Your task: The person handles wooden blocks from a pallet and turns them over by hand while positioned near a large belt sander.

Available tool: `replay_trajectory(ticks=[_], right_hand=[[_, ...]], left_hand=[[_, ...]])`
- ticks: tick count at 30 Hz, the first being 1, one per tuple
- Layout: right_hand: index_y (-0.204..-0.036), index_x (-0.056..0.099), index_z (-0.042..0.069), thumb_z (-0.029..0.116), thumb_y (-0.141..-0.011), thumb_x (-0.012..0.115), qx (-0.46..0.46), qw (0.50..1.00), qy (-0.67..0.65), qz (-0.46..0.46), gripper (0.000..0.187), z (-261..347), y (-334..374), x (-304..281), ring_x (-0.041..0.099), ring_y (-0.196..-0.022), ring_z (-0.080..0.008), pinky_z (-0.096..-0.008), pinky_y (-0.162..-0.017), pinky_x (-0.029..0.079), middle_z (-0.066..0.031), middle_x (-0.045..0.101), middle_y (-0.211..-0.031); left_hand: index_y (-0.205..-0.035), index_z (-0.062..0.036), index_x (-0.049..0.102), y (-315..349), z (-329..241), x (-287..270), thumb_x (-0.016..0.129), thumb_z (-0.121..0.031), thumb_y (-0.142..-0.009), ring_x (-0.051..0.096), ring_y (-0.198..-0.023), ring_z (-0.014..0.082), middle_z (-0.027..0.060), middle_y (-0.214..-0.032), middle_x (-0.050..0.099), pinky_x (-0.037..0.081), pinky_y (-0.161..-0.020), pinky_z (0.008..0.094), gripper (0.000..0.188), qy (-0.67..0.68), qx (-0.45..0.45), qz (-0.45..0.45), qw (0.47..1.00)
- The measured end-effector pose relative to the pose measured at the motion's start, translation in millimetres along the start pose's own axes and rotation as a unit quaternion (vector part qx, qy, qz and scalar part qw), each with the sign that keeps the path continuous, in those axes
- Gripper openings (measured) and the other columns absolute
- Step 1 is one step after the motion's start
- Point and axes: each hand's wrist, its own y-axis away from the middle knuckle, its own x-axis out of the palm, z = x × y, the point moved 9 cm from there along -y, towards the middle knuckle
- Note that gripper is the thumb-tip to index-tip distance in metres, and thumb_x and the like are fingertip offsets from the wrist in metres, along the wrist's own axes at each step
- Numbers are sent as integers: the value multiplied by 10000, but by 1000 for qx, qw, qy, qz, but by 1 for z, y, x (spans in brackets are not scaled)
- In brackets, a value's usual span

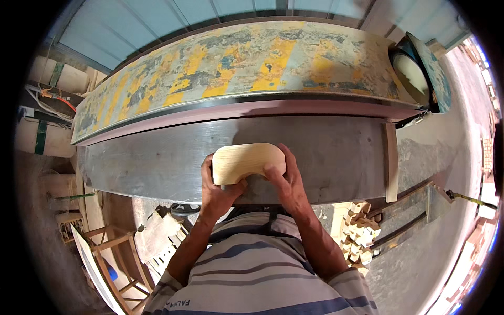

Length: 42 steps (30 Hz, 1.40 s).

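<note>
Both my hands grip a pale, curved wooden block [247, 156] with a rounded top right corner and a hollow in its near edge. Its left end lies in my left hand [218, 186], the thumb hooked under the near edge. At the right end, my right hand [283, 178] wraps round it, with the thumb on top by the hollow. The block is over the grey metal table [157, 157] of a long belt sander; whether it touches the table, I cannot tell. Beyond it runs the pink sanding belt [325, 107], apart from the block.
A worn cover with yellow stripes [273, 63] tops the sander, and a round-mouthed housing [412, 73] stands at its right end. A wooden strip [391, 161] edges the table. Several cut wooden blocks [359, 233] lie at lower right. A wooden frame [113, 252] stands lower left.
</note>
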Motion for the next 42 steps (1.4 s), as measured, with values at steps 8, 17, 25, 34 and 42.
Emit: replay_trajectory(ticks=[8, 17, 25, 34, 42], right_hand=[[-1357, 473, -39, 411, -1006, 480, 31, 988, -135, 68, 571, -8, -20, -1, 501, -1221, -270, -361, -1011, 425, -196, 528, -1327], [-1392, 392, -29, 220, -900, 675, -165, 980, 108, 9, 620, 27, 1, -24, 475, -1291, -349, -408, -1053, 412, -245, 421, -1423], [-1363, 393, -85, 238, -931, 648, 2, 995, -66, -78, 597, -15, -3, -45, 590, -1135, -257, -338, -969, 462, -214, 555, -1274], [-1338, 419, -116, 256, -949, 635, 42, 981, -140, -129, 580, -46, -27, -47, 565, -1118, -194, -294, -959, 446, -165, 589, -1226], [-1268, 475, -87, 262, -954, 625, 35, 975, -165, -144, 492, -50, -31, -45, 562, -1047, -162, -278, -915, 454, -118, 587, -1170]], left_hand=[[-1336, 12, 349, 11, -5, -9, 820, -193, -704, 502, -1129, 250, 167, -1226, 443, 450, -953, 378, 814, 35, 22, -57, 998], [-1362, 14, 340, -3, -2, 16, 808, -140, -699, 504, -1162, 229, 151, -1253, 459, 453, -990, 357, 825, 150, -48, -12, 987], [-1350, 109, 340, -30, 17, 48, 808, -171, -704, 636, -907, 179, 149, -1070, 629, 545, -800, 279, 845, 164, -222, 73, 958], [-1151, 16, 594, -79, 7, 68, 742, -302, -789, 623, -848, 134, 66, -983, 660, 511, -751, 286, 504, 99, -196, 149, 964], [-1148, 4, 611, -83, 7, 69, 753, -281, -779, 620, -860, 130, 59, -986, 666, 503, -752, 283, 488, 124, -218, 133, 959]])
